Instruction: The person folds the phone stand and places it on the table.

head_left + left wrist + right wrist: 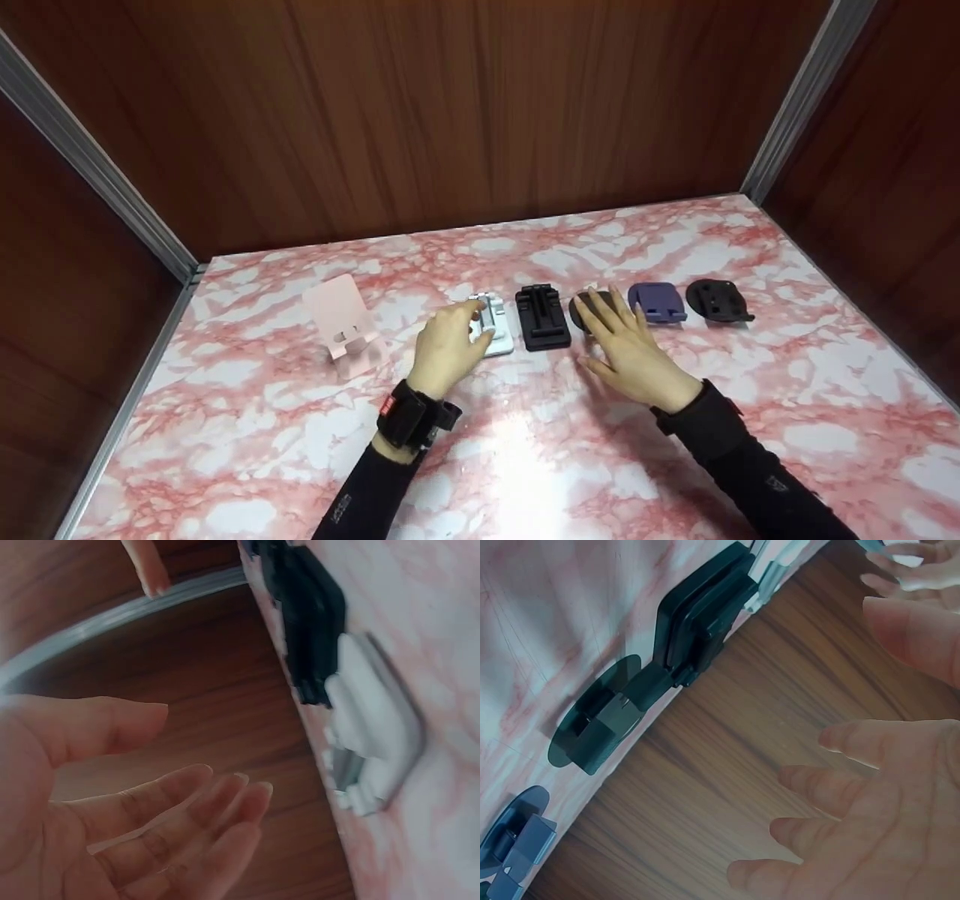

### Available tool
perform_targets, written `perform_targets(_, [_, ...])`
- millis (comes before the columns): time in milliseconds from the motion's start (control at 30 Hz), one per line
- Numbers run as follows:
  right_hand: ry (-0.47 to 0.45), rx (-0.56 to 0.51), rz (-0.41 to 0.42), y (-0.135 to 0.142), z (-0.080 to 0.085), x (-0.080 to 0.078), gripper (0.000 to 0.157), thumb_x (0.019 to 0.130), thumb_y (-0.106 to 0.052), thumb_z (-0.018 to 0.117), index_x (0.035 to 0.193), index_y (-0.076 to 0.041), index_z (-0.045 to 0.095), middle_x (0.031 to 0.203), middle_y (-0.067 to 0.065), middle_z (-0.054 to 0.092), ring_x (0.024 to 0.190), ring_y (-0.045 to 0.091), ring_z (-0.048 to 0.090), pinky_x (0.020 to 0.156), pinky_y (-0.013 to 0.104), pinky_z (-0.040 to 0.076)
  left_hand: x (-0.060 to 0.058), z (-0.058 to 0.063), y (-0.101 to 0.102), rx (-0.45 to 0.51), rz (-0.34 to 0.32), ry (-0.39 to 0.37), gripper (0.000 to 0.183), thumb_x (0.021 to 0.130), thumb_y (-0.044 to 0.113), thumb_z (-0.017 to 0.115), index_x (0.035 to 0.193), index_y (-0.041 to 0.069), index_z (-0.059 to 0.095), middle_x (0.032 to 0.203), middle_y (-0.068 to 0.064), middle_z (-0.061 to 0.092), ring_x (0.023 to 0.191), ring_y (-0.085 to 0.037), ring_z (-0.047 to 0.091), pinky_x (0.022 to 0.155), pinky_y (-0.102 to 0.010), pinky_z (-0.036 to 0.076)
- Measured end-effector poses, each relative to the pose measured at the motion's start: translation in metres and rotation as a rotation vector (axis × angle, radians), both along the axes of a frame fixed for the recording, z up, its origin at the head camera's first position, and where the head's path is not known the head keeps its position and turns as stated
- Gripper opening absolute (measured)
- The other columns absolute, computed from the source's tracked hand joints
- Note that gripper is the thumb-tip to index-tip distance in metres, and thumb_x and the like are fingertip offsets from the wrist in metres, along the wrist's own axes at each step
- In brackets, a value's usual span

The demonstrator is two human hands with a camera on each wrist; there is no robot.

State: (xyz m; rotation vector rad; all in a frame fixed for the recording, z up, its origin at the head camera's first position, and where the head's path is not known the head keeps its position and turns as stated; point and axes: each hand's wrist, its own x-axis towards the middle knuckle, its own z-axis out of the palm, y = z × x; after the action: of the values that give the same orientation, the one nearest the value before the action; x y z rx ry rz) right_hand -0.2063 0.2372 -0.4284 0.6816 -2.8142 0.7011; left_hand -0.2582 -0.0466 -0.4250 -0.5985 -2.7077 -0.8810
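My left hand point(448, 345) hovers beside and over a white folding phone stand point(501, 343), fingers loosely bent; the left wrist view shows a gap between the fingers and that stand point(379, 716). Nothing is in the palm. To the stand's right lies a black rectangular phone stand point(544, 322), folded flat. With fingers spread, my right hand point(637, 364) hangs over a black phone stand with a round base point(604, 720). In the head view the fingers partly hide that stand, while the right wrist view shows them apart from it.
A pink phone stand point(337, 307) lies farther left. Right of the right hand are a purple phone stand point(656, 300) and another black round-based one point(716, 300). The marbled table point(285, 450) is bounded by brown wood-grain panels point(450, 112) at the back and sides.
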Motion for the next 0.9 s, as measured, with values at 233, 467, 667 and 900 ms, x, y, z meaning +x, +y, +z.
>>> perform_targets(233, [0.007, 0.009, 0.0, 0.0, -0.001, 0.001, 0.077, 0.105, -0.013, 0.075, 0.168, 0.007, 0.037, 0.175, 0.036, 0.028, 0.161, 0.064, 0.015, 0.127, 0.085, 0.004, 0.028, 0.024, 0.012, -0.111, 0.007, 0.084, 0.044, 0.096, 0.018, 0.086, 0.137, 0.004, 0.076, 0.119, -0.017, 0.082, 0.102, -0.04, 0.08, 0.091, -0.061, 0.066])
perform_targets(467, [-0.002, 0.011, 0.002, -0.001, 0.001, 0.001, 0.075, 0.106, -0.014, 0.073, 0.169, 0.006, 0.037, 0.175, 0.036, 0.028, 0.162, 0.063, 0.013, 0.126, 0.086, 0.006, 0.038, 0.026, 0.014, -0.175, -0.044, 0.125, 0.055, 0.097, 0.023, 0.085, 0.146, 0.003, 0.07, 0.141, -0.021, 0.073, 0.14, -0.046, 0.063, 0.127, -0.073, 0.034])
perform_targets(667, [0.008, 0.012, 0.007, -0.002, 0.001, 0.001, 0.075, 0.106, -0.013, 0.073, 0.169, 0.006, 0.037, 0.174, 0.036, 0.028, 0.161, 0.064, 0.015, 0.126, 0.086, 0.006, 0.036, 0.01, 0.006, -0.229, -0.029, 0.147, 0.066, 0.099, 0.026, 0.084, 0.157, 0.004, 0.061, 0.158, -0.025, 0.061, 0.152, -0.049, 0.05, 0.128, -0.071, 0.034])
perform_targets(900, [0.001, 0.007, 0.016, -0.002, -0.002, 0.002, 0.075, 0.107, -0.013, 0.072, 0.169, 0.007, 0.036, 0.175, 0.037, 0.026, 0.162, 0.063, 0.013, 0.127, 0.085, 0.002, 0.032, -0.01, -0.018, -0.243, -0.013, 0.134, 0.075, 0.1, 0.025, 0.082, 0.166, 0.007, 0.05, 0.171, -0.028, 0.043, 0.161, -0.05, 0.034, 0.132, -0.07, 0.025])
